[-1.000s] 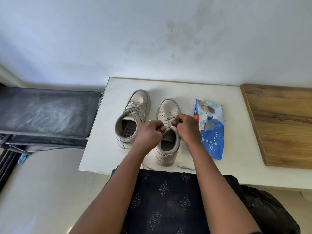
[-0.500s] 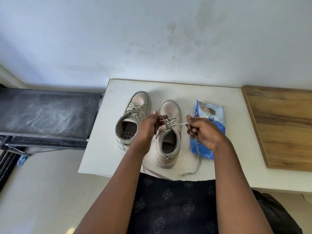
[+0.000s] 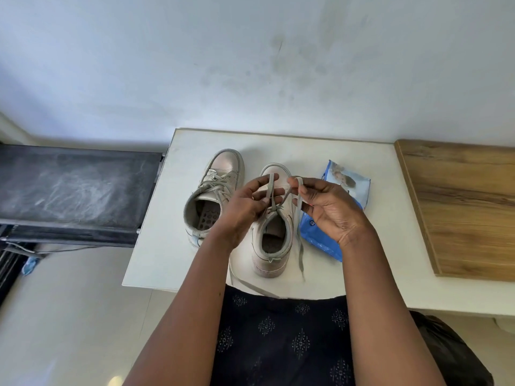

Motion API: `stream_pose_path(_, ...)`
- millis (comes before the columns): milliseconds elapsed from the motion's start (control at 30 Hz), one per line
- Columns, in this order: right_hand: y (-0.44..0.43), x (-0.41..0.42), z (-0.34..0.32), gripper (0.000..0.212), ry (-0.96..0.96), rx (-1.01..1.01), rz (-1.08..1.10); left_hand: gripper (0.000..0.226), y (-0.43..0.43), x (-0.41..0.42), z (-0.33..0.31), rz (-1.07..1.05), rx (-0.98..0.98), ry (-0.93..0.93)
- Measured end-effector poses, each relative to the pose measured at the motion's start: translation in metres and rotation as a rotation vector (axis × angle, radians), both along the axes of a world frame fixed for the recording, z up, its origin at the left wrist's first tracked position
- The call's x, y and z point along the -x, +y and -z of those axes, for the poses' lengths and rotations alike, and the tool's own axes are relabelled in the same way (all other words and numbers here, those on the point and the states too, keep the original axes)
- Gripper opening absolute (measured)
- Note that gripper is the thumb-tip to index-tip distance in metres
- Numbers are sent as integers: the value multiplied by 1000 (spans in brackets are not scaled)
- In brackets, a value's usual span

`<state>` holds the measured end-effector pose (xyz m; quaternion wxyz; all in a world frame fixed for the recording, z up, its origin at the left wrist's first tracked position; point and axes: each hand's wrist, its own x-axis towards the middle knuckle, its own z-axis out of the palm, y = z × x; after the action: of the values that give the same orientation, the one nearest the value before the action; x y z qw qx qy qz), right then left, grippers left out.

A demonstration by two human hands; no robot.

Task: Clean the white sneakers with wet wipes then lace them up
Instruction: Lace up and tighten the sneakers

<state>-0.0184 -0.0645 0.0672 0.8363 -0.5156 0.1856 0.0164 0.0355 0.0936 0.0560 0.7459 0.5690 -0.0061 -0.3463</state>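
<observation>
Both my hands pinch the grey lace (image 3: 269, 190) of the middle sneaker (image 3: 269, 264). My left hand (image 3: 245, 210) holds one raised loop between thumb and curled fingers. My right hand (image 3: 331, 210) pinches the other strand at its fingertips, palm turned up.

From the right hand, that strand hangs down beside the shoe onto the white table (image 3: 156, 246). A second loose end lies along the table's near edge.

The middle sneaker stands upright, toe pointing away from me, between the laced sneaker (image 3: 223, 174) and the blue wet-wipes pack (image 3: 348, 179). The laced sneaker sits just beside it, toe angled slightly outward.

A wooden board (image 3: 459, 207) lies well apart on my right, and a dark scuffed surface (image 3: 75, 188) adjoins the table on my left.
</observation>
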Motion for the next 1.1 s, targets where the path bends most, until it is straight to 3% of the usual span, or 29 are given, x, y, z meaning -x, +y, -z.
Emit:
stream_pose_path(133,1,0,-1,27,-2,125,-16,56,3,-4,0,-16,6,-48)
stream_pose_path(300,7,-2,-7,20,-30,292,41,38,-6,-5,1,-204,6,-21)
stream_pose_path(500,15,-5,-14,25,-35,345,132,26,-10,-5,-3,-283,-19,89)
stream_pose_path(667,18,-9,-18,17,-36,393,176,10,-9,-7,-4,-225,-31,116)
stream_pose_path(800,25,-14,-19,18,-50,452,179,4,-13,-5,-7,-218,-195,-16)
stream_pose_path(933,34,-20,-19,20,-69,497,213,22,-20,-2,-6,-157,-350,-170)
stream_pose_path(1100,38,-24,-18,19,-41,551,268,23,-12,-8,-8,-47,-187,-120)
